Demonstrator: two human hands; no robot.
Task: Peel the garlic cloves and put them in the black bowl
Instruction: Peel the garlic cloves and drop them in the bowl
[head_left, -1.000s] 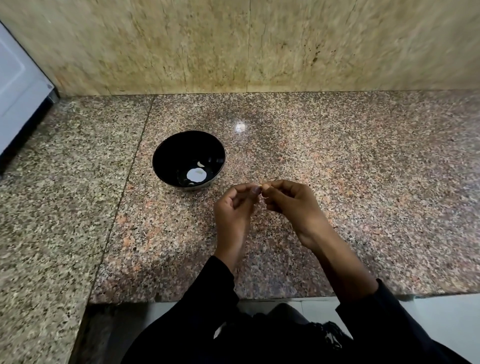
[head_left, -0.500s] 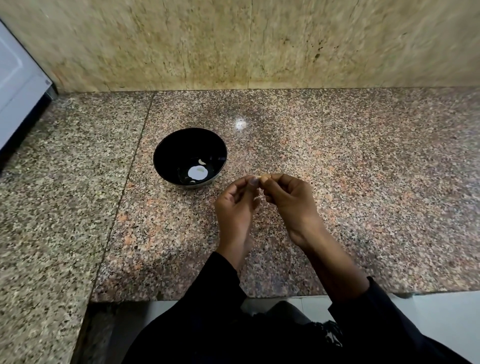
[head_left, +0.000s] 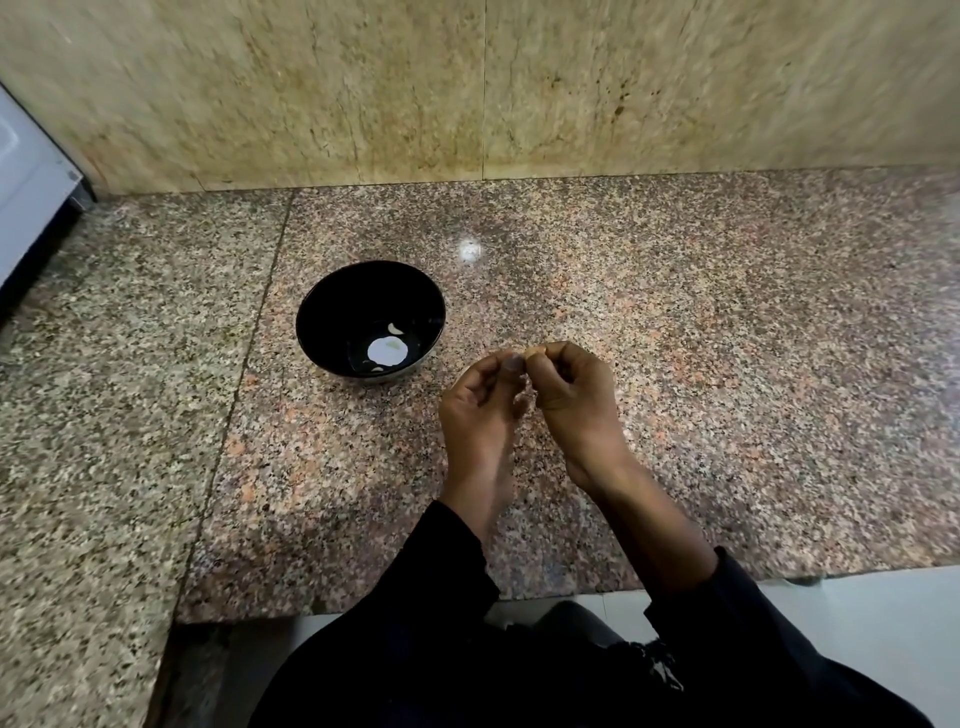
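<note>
Left hand (head_left: 480, 402): pinches the garlic clove (head_left: 533, 353).
Right hand (head_left: 571, 392): pinches the same clove.
Black bowl (head_left: 332, 312): on the surface (head_left: 727, 364), left of the hands.

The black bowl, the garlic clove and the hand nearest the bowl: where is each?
black bowl (head_left: 311, 332): head view, left inner wall.
garlic clove (head_left: 533, 353): head view, pale tip showing between the fingertips.
left hand (head_left: 480, 402): head view, back of the hand.
</note>
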